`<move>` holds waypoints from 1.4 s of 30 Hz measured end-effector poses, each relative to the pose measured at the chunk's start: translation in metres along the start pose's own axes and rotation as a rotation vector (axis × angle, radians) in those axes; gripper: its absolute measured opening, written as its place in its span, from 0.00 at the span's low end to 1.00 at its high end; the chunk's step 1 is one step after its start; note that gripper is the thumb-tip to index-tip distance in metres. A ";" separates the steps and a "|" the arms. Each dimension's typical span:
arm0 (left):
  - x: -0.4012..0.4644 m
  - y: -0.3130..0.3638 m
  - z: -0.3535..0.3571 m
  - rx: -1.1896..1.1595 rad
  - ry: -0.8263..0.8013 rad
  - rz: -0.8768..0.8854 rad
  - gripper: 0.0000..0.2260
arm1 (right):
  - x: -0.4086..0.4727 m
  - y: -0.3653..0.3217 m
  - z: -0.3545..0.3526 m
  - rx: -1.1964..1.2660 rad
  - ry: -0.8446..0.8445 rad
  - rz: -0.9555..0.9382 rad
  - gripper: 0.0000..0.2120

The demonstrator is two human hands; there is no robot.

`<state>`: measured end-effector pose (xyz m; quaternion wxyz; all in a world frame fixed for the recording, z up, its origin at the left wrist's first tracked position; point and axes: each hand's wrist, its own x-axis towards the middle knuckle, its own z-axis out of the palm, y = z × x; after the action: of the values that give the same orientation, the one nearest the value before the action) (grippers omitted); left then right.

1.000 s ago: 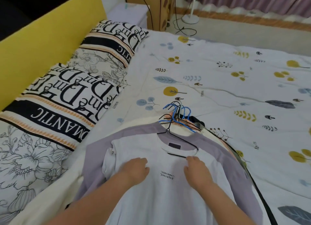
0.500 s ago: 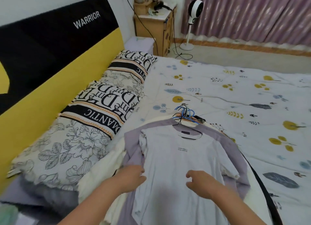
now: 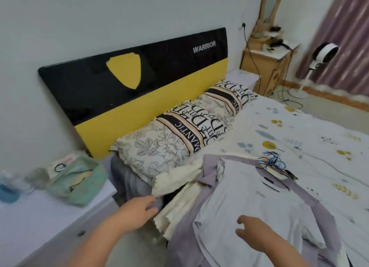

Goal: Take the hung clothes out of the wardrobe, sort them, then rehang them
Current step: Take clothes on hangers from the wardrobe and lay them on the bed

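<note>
Neither hand holds anything: left hand (image 3: 139,207) loose-fingered at bed edge beside cream garment (image 3: 175,179); right hand (image 3: 252,232) relaxed, fingers loosely curled over white T-shirt (image 3: 245,188). T-shirt tops clothes pile on bed (image 3: 311,131), lilac shirt (image 3: 207,167) beneath. Hangers (image 3: 273,164) bunched, blurred; chest print unreadable. Headboard (image 3: 159,71) reads "WARRIOR"; pillow (image 3: 169,139) shows "ANTIC", start hidden.

Both forearms reach up from the bottom edge of the frame. The left hand (image 3: 137,208), lower centre-left, has its fingers extended and loosely spread. The right hand (image 3: 252,229), lower centre-right, hangs with fingers loosely curled, holding nothing.
</note>
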<state>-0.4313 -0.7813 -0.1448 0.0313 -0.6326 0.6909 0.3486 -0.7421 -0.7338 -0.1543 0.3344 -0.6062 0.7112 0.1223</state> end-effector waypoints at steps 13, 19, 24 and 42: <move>-0.192 -0.070 0.083 -0.373 0.234 -0.489 0.17 | -0.031 -0.114 0.028 -0.430 -0.057 -0.497 0.18; -0.291 -0.112 0.108 -0.479 0.357 -0.662 0.17 | -0.075 -0.201 0.085 -0.562 -0.087 -0.705 0.16; -0.371 -0.153 0.125 -0.545 0.428 -0.757 0.18 | -0.129 -0.272 0.150 -0.638 -0.172 -0.927 0.20; -0.646 -0.310 0.181 -0.997 0.734 -1.157 0.19 | -0.310 -0.509 0.348 -0.981 -0.383 -1.368 0.22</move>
<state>-0.0975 -0.1227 -0.1057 -0.3041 -0.8994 -0.0099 0.3138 -0.1349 -0.4093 -0.1031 0.1492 -0.9460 -0.0118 0.2875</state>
